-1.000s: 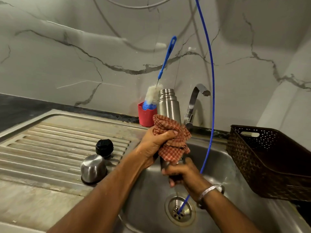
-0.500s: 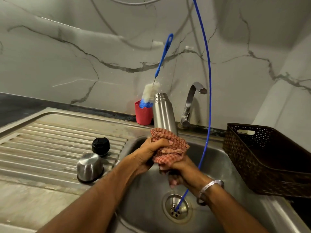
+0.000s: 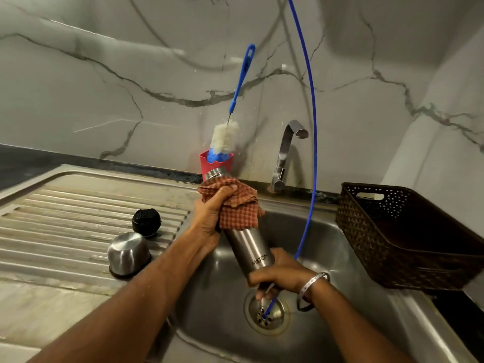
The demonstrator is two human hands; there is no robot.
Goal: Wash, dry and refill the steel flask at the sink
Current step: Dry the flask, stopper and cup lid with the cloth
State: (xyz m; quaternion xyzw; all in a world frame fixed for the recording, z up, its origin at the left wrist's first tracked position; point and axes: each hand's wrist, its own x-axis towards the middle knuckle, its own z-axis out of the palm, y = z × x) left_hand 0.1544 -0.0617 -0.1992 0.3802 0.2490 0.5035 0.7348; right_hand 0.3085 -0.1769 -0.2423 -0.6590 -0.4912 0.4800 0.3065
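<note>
The steel flask (image 3: 248, 244) is held tilted over the sink basin (image 3: 327, 252), its open mouth pointing up and left. My right hand (image 3: 280, 273) grips its lower end. My left hand (image 3: 212, 213) grips a red checked cloth (image 3: 235, 208) wrapped round the flask's upper part, just under the rim. The flask's black stopper (image 3: 146, 222) and steel cup lid (image 3: 128, 254) lie on the ribbed drainboard (image 3: 65, 224) to the left. The tap (image 3: 286, 150) stands behind the basin; no water runs from it.
A red cup (image 3: 205, 163) at the wall holds a blue-handled bottle brush (image 3: 225, 138). A thin blue hose (image 3: 311, 127) drops from above into the drain (image 3: 267, 314). A dark brown plastic basket (image 3: 408, 237) sits right of the basin. Marble wall lies behind.
The cloth in my left hand slid from the flask's lower middle up to its neck. The flask has dropped lower and tilted, and my right hand now holds its bare lower end.
</note>
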